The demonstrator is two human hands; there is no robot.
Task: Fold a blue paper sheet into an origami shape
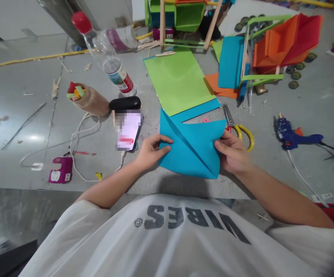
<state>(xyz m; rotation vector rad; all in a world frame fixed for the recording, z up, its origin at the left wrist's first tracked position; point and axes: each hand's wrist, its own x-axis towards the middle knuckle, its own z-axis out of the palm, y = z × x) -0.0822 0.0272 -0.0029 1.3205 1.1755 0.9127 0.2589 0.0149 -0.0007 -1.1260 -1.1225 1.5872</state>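
Note:
A blue sheet of paper (195,136) with a diagonal crease is held up over the near part of the table. My left hand (153,151) pinches its left edge between thumb and fingers. At the opposite edge, my right hand (232,152) grips the paper with the thumb on top and the fingers behind. Just beyond the paper lies a stack of green sheets (181,80) with a blue sheet (195,110) showing underneath. Scissors (245,136) with yellow and red handles rest close to my right hand.
To the left are a phone (130,129) on a cable, a black case (125,103), a plastic bottle (119,75) and a cup of paper scraps (88,99). A blue glue gun (298,134) lies right. Behind stand stick-and-paper structures (273,48) and a yellow hose (34,58).

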